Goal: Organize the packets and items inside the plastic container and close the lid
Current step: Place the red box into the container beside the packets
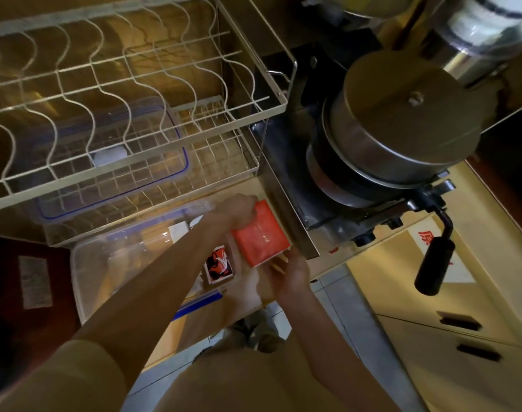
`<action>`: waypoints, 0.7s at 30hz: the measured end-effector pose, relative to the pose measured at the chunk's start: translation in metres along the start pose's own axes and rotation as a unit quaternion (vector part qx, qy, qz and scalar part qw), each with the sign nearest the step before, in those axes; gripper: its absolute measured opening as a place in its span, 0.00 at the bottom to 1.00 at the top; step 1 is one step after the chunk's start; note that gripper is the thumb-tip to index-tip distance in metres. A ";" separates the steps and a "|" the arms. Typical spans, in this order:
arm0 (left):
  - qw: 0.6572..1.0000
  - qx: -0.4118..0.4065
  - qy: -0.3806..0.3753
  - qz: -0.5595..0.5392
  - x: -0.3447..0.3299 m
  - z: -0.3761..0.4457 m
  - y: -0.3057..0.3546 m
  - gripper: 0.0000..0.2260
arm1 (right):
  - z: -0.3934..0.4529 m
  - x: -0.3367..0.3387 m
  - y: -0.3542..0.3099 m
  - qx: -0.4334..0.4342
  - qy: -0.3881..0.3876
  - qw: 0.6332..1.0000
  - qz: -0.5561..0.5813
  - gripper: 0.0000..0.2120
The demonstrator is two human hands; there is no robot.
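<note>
A clear plastic container (90, 263) with a blue-edged rim (200, 301) sits at the counter's front, below the dish rack. Inside its right end lies a small red, black and white packet (218, 265), with pale packets behind it. A red packet (259, 237) is held just above the container's right edge. My left hand (239, 209) grips its far end and my right hand (289, 275) holds its near end, with thin orange sticks beside the fingers. A clear blue-rimmed plastic piece (114, 197), lid or box I cannot tell, rests on the rack's lower tier.
A white wire dish rack (135, 84) overhangs the container closely. To the right stands a stove with a lidded steel pot (402, 129) and a black pan handle (435, 263) jutting forward. A cardboard box (402, 278) and drawers are at lower right.
</note>
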State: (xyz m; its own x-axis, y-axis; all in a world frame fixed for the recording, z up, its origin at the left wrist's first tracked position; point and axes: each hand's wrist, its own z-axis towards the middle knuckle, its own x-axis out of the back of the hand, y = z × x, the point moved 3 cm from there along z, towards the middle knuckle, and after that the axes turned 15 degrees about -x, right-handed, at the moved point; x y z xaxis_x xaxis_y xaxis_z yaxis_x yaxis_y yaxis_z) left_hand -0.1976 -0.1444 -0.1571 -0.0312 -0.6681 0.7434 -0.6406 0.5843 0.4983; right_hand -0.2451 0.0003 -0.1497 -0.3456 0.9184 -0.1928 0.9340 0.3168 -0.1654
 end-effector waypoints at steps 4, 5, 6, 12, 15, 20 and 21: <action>0.995 -0.020 0.089 -0.047 0.017 -0.009 0.004 0.15 | -0.006 0.003 -0.011 0.073 0.010 0.995 -0.070 0.11; 0.992 -0.022 0.110 -0.050 0.022 -0.014 0.005 0.14 | -0.009 0.002 -0.014 0.097 0.013 0.991 -0.092 0.11; 0.990 -0.023 0.130 -0.054 0.027 -0.020 0.006 0.14 | -0.012 0.000 -0.017 0.119 0.015 0.987 -0.110 0.11; 0.962 0.015 0.262 -0.070 0.056 -0.071 0.008 0.18 | -0.032 -0.021 -0.025 0.204 -0.018 0.957 -0.204 0.13; 0.944 0.064 0.313 -0.082 0.063 -0.106 -0.002 0.18 | -0.040 -0.040 -0.019 0.237 -0.045 0.929 -0.282 0.14; 0.890 0.160 0.403 -0.139 0.048 -0.167 -0.030 0.15 | -0.041 -0.074 0.011 0.260 -0.108 0.877 -0.390 0.07; 0.878 0.184 0.418 -0.145 0.042 -0.178 -0.036 0.15 | -0.039 -0.079 0.019 0.270 -0.127 0.860 -0.414 0.08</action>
State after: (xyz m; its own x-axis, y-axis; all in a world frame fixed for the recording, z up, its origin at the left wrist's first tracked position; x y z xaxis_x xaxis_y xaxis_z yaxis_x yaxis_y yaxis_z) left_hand -0.0390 -0.1113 -0.0643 0.6493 -0.1036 0.7534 -0.7378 0.1543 0.6571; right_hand -0.1961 -0.0572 -0.1000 -0.9445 0.3282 0.0144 0.2031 0.6180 -0.7595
